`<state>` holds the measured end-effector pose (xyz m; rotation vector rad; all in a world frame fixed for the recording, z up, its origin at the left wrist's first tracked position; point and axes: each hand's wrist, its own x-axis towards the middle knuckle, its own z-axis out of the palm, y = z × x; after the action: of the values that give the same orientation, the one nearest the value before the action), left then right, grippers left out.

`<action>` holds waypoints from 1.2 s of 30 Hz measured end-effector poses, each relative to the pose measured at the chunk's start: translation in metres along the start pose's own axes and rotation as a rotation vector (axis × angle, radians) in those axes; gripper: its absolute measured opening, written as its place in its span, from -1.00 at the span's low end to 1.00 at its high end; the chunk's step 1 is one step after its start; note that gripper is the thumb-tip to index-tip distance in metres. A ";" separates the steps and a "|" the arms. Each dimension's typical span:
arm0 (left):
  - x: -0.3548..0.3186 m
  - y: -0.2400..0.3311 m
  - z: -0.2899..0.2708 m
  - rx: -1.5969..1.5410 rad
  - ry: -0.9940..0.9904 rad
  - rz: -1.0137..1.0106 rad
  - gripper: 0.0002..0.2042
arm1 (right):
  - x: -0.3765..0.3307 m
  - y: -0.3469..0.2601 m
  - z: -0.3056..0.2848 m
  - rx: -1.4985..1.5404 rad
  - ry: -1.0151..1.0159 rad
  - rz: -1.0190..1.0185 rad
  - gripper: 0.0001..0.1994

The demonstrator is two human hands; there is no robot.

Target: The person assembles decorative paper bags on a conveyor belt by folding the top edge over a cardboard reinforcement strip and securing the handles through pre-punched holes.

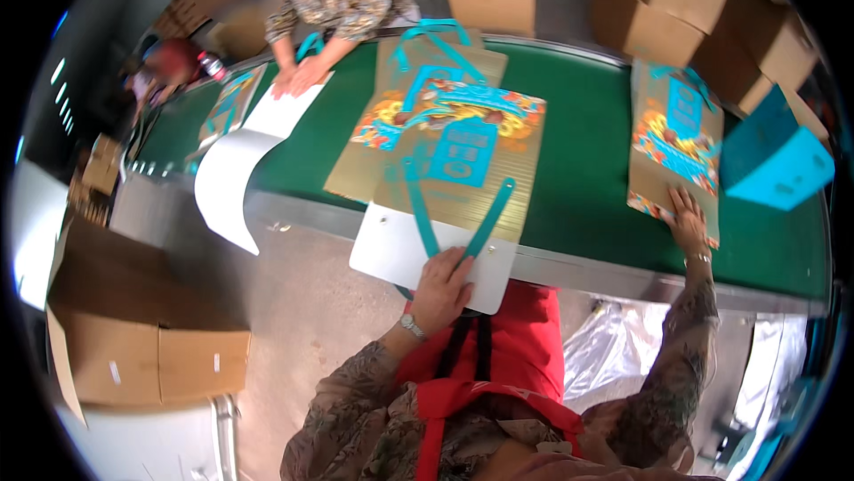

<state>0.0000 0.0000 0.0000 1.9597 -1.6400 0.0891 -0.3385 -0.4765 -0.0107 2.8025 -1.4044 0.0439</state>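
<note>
A flat gold gift bag (503, 147) with a printed turquoise panel lies in front of me on the belt, its white board (374, 254) reaching past the near edge. My left hand (438, 292) is closed over the turquoise ribbon handle (485, 223) where its two strands run together on the white board. The underside of those fingers is hidden. At the right, my right hand (687, 221) lies with its fingers stretched out on the near end of another flat gold bag (654, 174). More flat bags (351, 174) lie partly beneath the middle one.
The green belt (578, 161) has a metal edge. An upright turquoise box (776, 156) stands at the far right. Across the belt, a co-worker's hands (302, 79) press a long white sheet (236, 169). Cardboard boxes (489, 0) stand behind; an opened carton (160, 361) is at lower left.
</note>
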 end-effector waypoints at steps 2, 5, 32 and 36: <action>0.003 0.003 -0.003 -0.035 0.027 0.019 -0.42 | 0.000 0.001 0.005 -0.033 0.013 -0.050 -0.25; 0.006 0.009 -0.014 -0.050 0.013 -0.005 -0.43 | 0.008 0.000 0.005 -0.072 -0.013 -0.028 -0.25; -0.071 -0.064 -0.053 -0.863 0.543 -0.696 -0.64 | -0.154 -0.292 -0.041 0.335 0.139 -0.774 -0.57; -0.062 -0.067 -0.031 -0.753 0.425 -0.422 -0.64 | -0.146 -0.264 -0.034 0.671 0.086 -0.608 -0.63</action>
<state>0.0563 0.0749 -0.0248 1.5063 -0.7910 -0.2304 -0.2158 -0.2008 0.0211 3.5635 -0.5153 0.7385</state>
